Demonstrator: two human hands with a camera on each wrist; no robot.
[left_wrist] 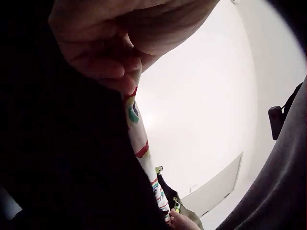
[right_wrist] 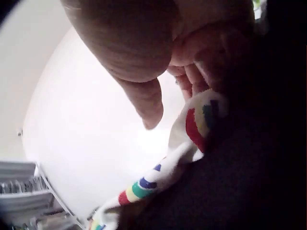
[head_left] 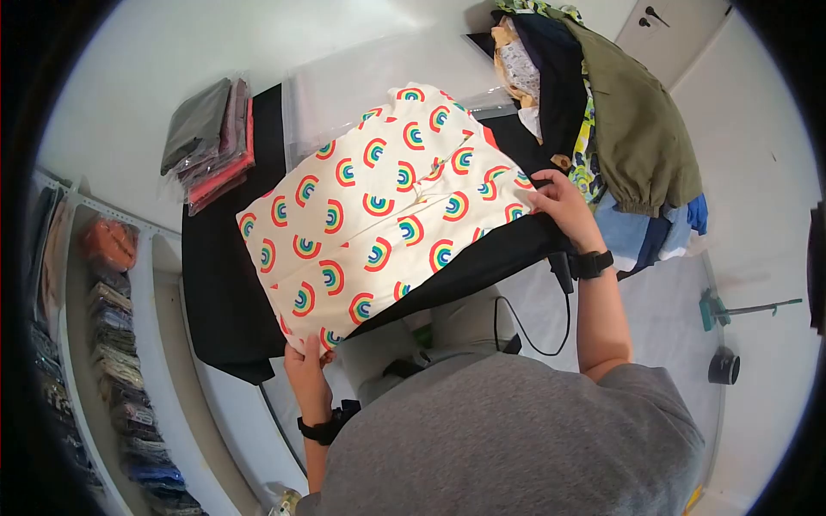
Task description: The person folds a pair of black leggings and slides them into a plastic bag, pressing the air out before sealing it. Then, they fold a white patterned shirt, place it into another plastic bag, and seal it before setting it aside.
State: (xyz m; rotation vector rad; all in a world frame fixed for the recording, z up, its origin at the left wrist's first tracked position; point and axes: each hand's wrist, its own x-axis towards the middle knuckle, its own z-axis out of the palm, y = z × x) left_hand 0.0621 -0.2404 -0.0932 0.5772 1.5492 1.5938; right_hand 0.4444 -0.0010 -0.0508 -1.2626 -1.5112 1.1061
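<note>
A cream garment (head_left: 361, 232) printed with rainbows is spread at a slant over the black-covered table (head_left: 228, 284) in the head view. At its near left corner, my left hand (head_left: 308, 374) pinches the cloth between thumb and fingers. The left wrist view shows this hand (left_wrist: 115, 45) with the fabric edge (left_wrist: 136, 124) hanging taut from its fingertips. By the right edge of the garment is my right hand (head_left: 566, 211). In the right wrist view, the thumb of this hand (right_wrist: 158, 52) stands apart from the cloth (right_wrist: 192, 122), while the fingers reach behind it.
Bagged folded clothes (head_left: 211, 142) are stacked at the table's back left. Clear plastic bags (head_left: 344, 90) lie behind the garment. A heap of clothes, including an olive piece (head_left: 641, 120), hangs at the right. Shelves (head_left: 163, 318) of packed clothes line the left. A black cable (head_left: 508, 322) loops below the right hand.
</note>
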